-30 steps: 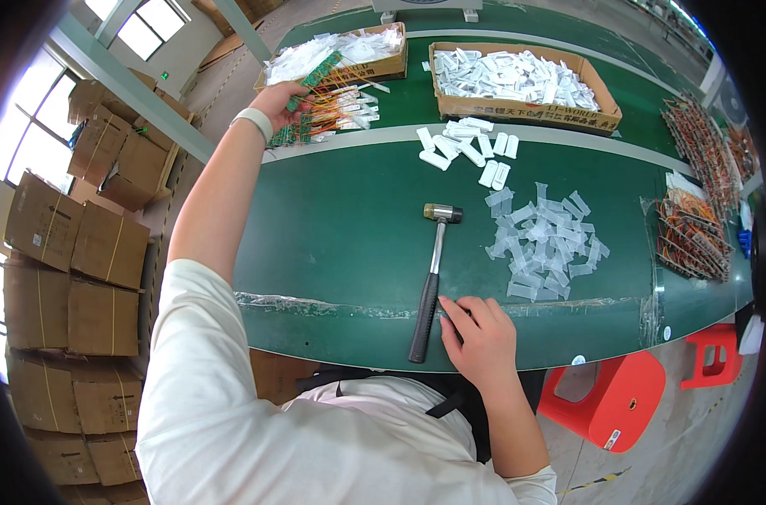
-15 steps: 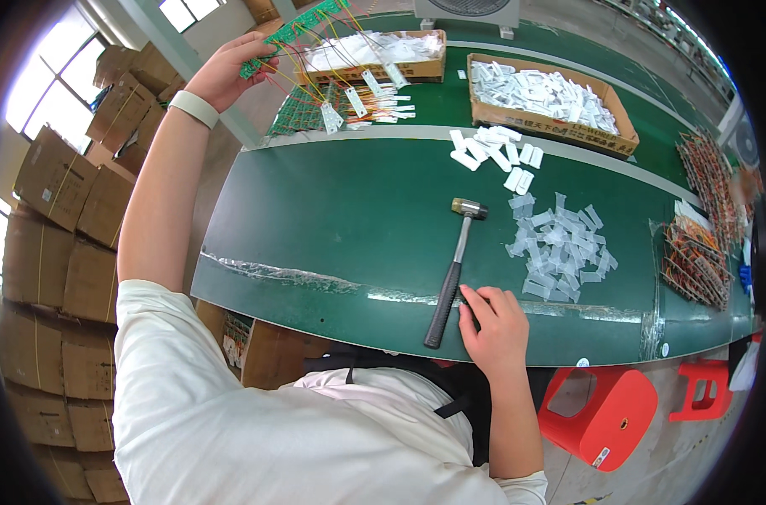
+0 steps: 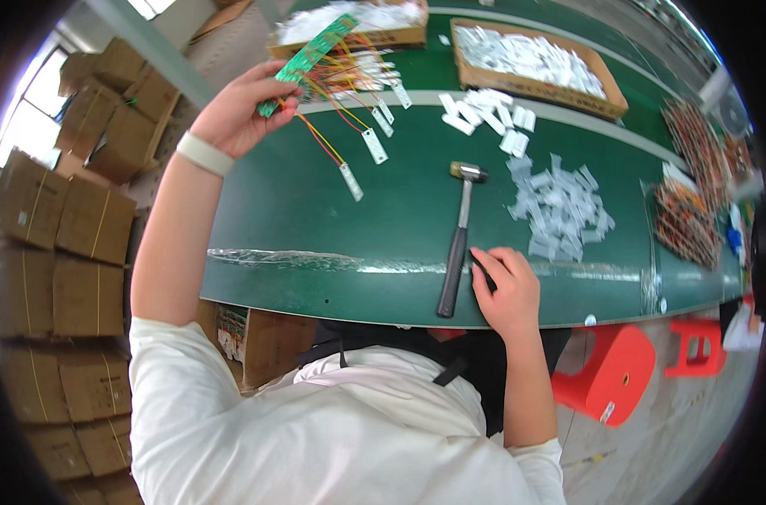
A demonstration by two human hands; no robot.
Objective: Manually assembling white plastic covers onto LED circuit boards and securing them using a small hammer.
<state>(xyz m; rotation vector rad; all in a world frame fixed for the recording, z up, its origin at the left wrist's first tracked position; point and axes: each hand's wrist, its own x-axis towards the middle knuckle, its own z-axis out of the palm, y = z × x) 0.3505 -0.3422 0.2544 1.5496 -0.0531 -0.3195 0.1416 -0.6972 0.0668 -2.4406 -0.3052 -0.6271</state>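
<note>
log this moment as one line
left hand: grips green circuit board, wired white pieces hanging | right hand: beside hammer | hammer: lying on green table

The left grip (image 3: 252, 105) holds a green circuit board (image 3: 320, 52) trailing wires (image 3: 324, 143); the right grip (image 3: 509, 290) rests beside a hammer (image 3: 456, 252) on the surface (image 3: 383, 223).

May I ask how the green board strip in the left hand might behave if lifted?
The green board strip is probably stiff: it juts straight from the left hand. Its thin wires look floppy, drooping, so the white plates on their ends would likely swing.
</note>
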